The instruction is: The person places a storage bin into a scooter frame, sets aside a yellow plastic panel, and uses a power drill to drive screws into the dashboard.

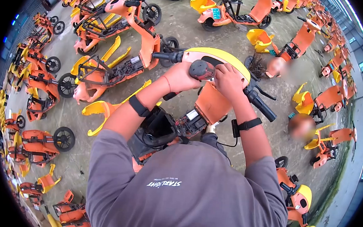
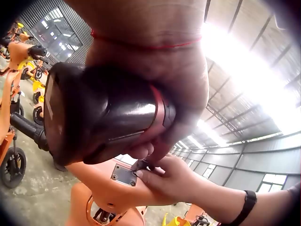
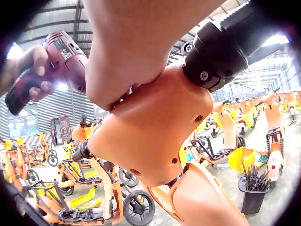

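Your left hand (image 1: 183, 78) wraps around the red-and-black power driver (image 1: 201, 70), the fingers curled closed about its handle, and you hold it above the scooter's orange housing (image 3: 150, 117), between the two black handlebar grips. In the head view the driver's dark, rounded base faces up toward you, while its red body lies on the side nearer your right hand (image 1: 229, 79). The right wrist view shows its shape best: the long axis of the body slopes from upper left down to lower right, nose toward your right hand, and the handle slants away down and left. You can't see from these views whether the nose touches anything. Your right hand is bent down to the housing, thumb and finger pinched nearly closed on a small dark piece (image 2: 143, 165), too small to name, at the edge of a metal plate (image 2: 124, 175) with screws at its corners. The handlebar runs slantwise in the head view, from the left grip (image 1: 164, 56) at upper left to the right grip (image 1: 266, 110) at lower right, with the yellow cover (image 1: 226, 54) curving along the housing's far side, just beyond your hands.
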